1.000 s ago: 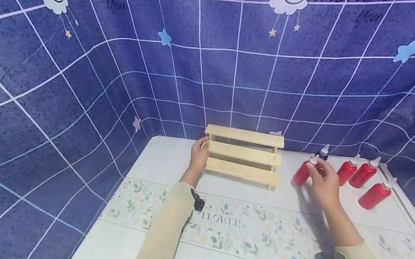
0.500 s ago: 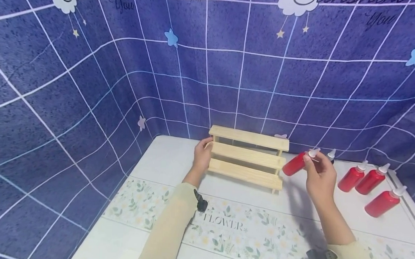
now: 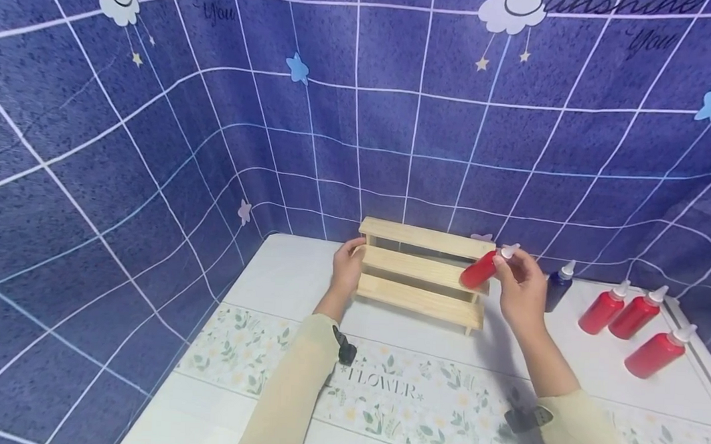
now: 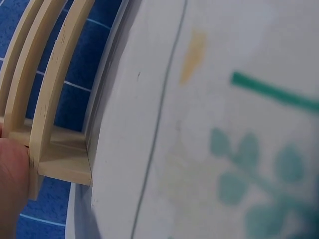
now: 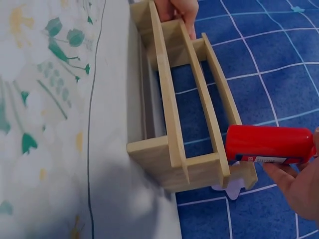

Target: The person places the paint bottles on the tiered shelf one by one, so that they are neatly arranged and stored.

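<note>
A three-tier wooden step rack (image 3: 413,264) stands against the curtain at the back of the table. My left hand (image 3: 347,268) holds its left end at the middle plank, and the thumb (image 4: 12,167) shows at the plank edge in the left wrist view. With thumb and fingers, my right hand (image 3: 523,292) pinches a red squeeze bottle (image 3: 478,271) near its white nozzle cap. That bottle is tilted, its base over the right end of the middle plank. In the right wrist view the bottle (image 5: 269,144) lies close to the planks; whether it touches is unclear.
Right of my right hand stands a dark blue bottle (image 3: 558,287) with a white nozzle. Farther right are three red bottles, the nearest red bottle (image 3: 656,352) close to the table's right edge. A blue gridded curtain (image 3: 431,152) hangs behind. A floral strip (image 3: 430,400) crosses the tabletop.
My right hand has lifted the red bottle off the table and carried it left to the rack, tilting it more. The dark blue bottle shows more fully. My left hand stays on the rack.
</note>
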`<state>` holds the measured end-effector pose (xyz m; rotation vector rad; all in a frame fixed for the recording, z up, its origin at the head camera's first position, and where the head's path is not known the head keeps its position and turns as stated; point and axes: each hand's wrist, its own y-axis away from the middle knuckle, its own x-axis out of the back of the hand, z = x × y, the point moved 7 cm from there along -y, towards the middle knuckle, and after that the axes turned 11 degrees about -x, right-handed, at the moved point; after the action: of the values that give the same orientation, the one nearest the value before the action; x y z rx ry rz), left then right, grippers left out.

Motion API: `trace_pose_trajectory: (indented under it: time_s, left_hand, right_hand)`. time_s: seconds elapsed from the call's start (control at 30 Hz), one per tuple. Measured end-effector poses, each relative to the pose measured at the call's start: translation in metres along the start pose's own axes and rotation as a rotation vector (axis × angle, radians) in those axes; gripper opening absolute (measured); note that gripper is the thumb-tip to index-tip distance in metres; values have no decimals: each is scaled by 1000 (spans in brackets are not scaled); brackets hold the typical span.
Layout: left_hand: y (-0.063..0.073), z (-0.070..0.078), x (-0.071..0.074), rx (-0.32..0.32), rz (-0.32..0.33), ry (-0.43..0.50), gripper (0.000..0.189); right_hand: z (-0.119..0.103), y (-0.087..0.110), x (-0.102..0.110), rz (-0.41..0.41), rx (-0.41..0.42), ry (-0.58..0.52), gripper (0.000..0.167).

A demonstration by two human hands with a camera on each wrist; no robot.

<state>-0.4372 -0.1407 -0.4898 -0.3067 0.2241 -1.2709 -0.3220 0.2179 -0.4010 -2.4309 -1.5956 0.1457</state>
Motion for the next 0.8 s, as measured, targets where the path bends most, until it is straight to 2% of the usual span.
trace_pose_trajectory:
  time_s: [0.17,0.33,0.53,0.8]
  left_hand:
    - [1,2,1,2,0,6,28]
    - [2,1,1,12,-4,2,28]
    - [1,0,-1,5,-11,4,28]
    - [6,2,1,28,-10,-1,30]
  right_hand:
    - [-4,-1,-10,-20,26,-2,28]
    - [-5,-3,-16,-42,29,44,27]
    - [-6,-7,-22,-103,49,170,35]
    - [1,-10,-28,-145,19,306,43]
